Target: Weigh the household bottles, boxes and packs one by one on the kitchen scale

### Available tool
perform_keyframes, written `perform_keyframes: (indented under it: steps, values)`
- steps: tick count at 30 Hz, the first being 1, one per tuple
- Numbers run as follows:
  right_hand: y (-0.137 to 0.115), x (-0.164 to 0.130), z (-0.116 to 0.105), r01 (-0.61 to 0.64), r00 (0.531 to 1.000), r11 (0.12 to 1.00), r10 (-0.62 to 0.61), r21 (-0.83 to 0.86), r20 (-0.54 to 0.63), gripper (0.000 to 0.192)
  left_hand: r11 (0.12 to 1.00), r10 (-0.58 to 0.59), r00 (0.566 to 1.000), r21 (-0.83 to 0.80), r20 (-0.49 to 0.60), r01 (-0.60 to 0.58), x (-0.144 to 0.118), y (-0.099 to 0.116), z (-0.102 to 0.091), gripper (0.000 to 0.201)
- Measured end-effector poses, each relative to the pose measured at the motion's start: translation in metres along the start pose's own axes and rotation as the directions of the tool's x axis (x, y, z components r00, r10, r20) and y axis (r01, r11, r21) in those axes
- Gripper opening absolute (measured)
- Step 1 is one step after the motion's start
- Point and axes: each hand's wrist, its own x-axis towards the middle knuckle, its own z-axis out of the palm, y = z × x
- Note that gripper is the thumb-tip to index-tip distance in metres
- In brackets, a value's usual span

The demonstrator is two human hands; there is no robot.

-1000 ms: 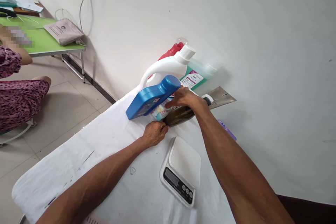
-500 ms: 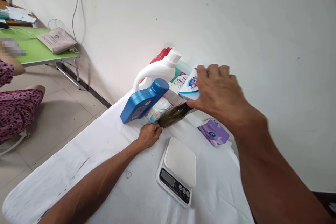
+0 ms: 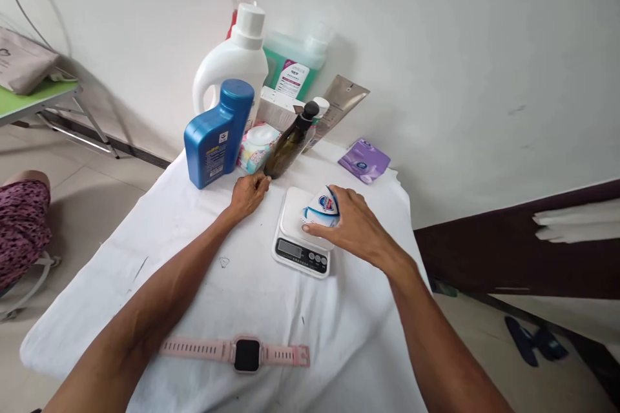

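Both hands on the white-clothed table, one item on the scale.

Left hand (image 3: 248, 192), fingers curled loosely and holding nothing, rests just before the dark bottle (image 3: 289, 142), possibly touching its base; the blue bottle (image 3: 217, 133) stands left of it. Right hand (image 3: 349, 224) clasps a small white-and-blue packet (image 3: 321, 207) down on the kitchen scale (image 3: 295, 232), directly beneath the grip.

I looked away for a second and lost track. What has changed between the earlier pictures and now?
The right hand lifted a small white-and-blue packet from the cluster of bottles by the wall and brought it down onto the white digital kitchen scale, still gripping it. The left hand stayed at the base of the dark olive bottle. The blue bottle kept its place.
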Motion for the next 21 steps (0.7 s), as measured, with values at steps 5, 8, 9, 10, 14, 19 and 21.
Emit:
perform_keyframes:
  steps: [5, 8, 9, 10, 14, 19, 21]
  values:
    - [-0.006, 0.0, 0.028, -0.171, 0.98, 0.985, 0.17, 0.001, -0.107, 0.079, 1.0, -0.006, 1.0, 0.01, 0.003, 0.006, 0.0, 0.005, -0.002, 0.038]
    - [-0.014, 0.005, 0.044, -0.189, 0.957, 0.982, 0.181, -0.013, -0.228, 0.075, 1.0, 0.0, 1.0, 0.021, -0.001, 0.0, 0.0, 0.005, -0.001, 0.039]
    - [-0.016, 0.006, 0.048, -0.195, 0.948, 0.981, 0.184, -0.015, -0.259, 0.075, 1.0, 0.006, 1.0, 0.024, -0.001, -0.006, 0.0, 0.004, -0.001, 0.04]
    - [-0.018, 0.007, 0.051, -0.202, 0.941, 0.979, 0.189, -0.017, -0.28, 0.075, 1.0, 0.014, 1.0, 0.026, -0.001, -0.014, 0.001, 0.004, -0.001, 0.04]
    - [-0.027, -0.006, 0.05, -0.201, 0.92, 0.979, 0.174, -0.04, -0.35, 0.09, 0.999, 0.028, 1.0, 0.022, 0.0, -0.028, 0.002, 0.003, 0.0, 0.041]
    - [-0.038, -0.062, 0.053, 0.359, 0.802, 0.933, -0.322, -0.024, -0.503, 0.049, 0.999, 0.031, 1.0, 0.043, -0.002, -0.031, 0.002, 0.003, 0.001, 0.041]
    - [-0.039, -0.083, 0.066, 0.574, 0.701, 0.81, -0.41, 0.119, -0.583, 0.018, 0.999, 0.033, 0.999, 0.04, 0.002, -0.033, 0.002, 0.004, 0.001, 0.041]
